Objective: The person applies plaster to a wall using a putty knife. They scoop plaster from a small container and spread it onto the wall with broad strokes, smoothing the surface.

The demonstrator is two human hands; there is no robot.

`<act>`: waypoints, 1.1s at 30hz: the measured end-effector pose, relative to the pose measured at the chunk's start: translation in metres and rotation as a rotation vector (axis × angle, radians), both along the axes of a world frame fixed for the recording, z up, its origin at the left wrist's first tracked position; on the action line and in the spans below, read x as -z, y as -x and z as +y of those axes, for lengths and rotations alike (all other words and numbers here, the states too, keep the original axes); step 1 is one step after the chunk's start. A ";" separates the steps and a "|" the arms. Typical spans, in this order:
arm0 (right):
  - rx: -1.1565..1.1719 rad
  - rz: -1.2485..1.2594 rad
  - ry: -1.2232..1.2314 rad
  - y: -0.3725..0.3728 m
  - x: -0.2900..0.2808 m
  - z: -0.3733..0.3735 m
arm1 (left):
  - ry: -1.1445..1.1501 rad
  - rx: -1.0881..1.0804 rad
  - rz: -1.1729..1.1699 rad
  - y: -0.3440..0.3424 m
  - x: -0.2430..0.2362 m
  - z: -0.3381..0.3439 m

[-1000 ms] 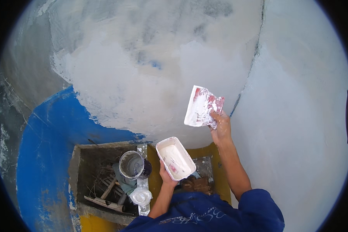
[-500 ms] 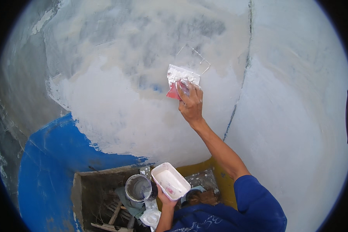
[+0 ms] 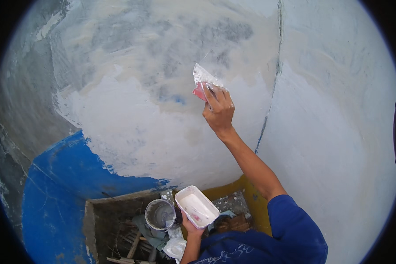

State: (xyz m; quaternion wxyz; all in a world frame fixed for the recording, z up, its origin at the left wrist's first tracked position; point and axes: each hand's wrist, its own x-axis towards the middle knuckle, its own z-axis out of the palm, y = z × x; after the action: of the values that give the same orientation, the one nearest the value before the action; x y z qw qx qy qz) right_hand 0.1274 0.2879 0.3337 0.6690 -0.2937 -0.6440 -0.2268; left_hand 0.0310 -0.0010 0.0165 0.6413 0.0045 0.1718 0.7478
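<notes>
Writing: one patch of pale lettering point(image 3: 233, 254) on the dark blue shirt point(image 3: 297, 229) at the lower edge of the frame, partly cut off and slanted; the tub, bucket and scraper bear no print that can be made out
Hands: two, both the person's own
Right hand: the right hand point(image 3: 220, 110), just above the middle of the frame, is closed round one scraper point(image 3: 199, 91), fingers bent over its face; thumb largely hidden
Scraper: one; red body, broad edge coated in white paste and tilted toward the upper left; it lies at or against the wall point(image 3: 132, 119), contact hard to tell
Left hand: the left hand point(image 3: 192, 226), at lower centre, grips one white tub point(image 3: 207, 201) by its lower left side, fingers mostly hidden beneath
Tub: one, rectangular, rounded corners; white paste inside, one pinkish stain near its lower end
Bucket: one round dark bucket point(image 3: 177, 218), just left of the tub; greyish inside
Lower left: one concrete box point(image 3: 90, 224) holding several wooden sticks point(image 3: 134, 246), too jumbled to count; one grey-green cloth point(image 3: 152, 233); one crumpled whitish bundle point(image 3: 175, 248) below the bucket
Wall marks: one large blue area point(image 3: 66, 185) at lower left; one small blue smudge point(image 3: 179, 100) near centre; one dark joint point(image 3: 270, 105) right of centre
</notes>
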 end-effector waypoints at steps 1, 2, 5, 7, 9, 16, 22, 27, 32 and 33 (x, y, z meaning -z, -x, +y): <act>-0.061 -0.042 0.017 0.007 0.007 -0.005 | 0.000 -0.001 0.002 0.001 0.001 0.001; -0.148 -0.085 0.029 0.006 0.011 -0.009 | 0.002 -0.007 0.017 0.001 0.004 0.000; -0.242 0.016 0.065 -0.011 0.013 -0.016 | 0.008 -0.024 0.027 0.002 0.009 -0.005; -0.186 0.059 0.024 -0.019 0.007 -0.003 | 0.003 -0.032 0.017 0.002 0.010 -0.003; 0.068 0.125 -0.095 -0.028 0.005 0.021 | -0.024 -0.007 0.013 -0.002 0.007 -0.002; -0.167 -0.077 0.072 -0.019 0.050 -0.005 | -0.004 -0.033 0.027 0.004 0.009 -0.009; 0.089 0.266 0.055 -0.089 0.010 0.034 | -0.064 0.020 -0.025 0.000 0.004 -0.006; -0.016 0.054 0.061 -0.015 0.035 0.001 | -0.073 0.001 -0.018 0.001 0.003 -0.007; -0.232 0.015 0.094 0.005 0.045 -0.005 | -0.045 -0.012 -0.006 0.007 0.004 -0.013; -0.141 0.083 0.018 -0.010 0.033 0.000 | -0.039 -0.020 -0.003 0.004 0.003 -0.012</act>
State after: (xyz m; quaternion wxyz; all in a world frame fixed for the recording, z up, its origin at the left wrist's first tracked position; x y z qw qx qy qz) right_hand 0.1377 0.2879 0.3007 0.7067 -0.2628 -0.6369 -0.1610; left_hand 0.0267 -0.0130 0.0136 0.6338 0.0142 0.1562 0.7574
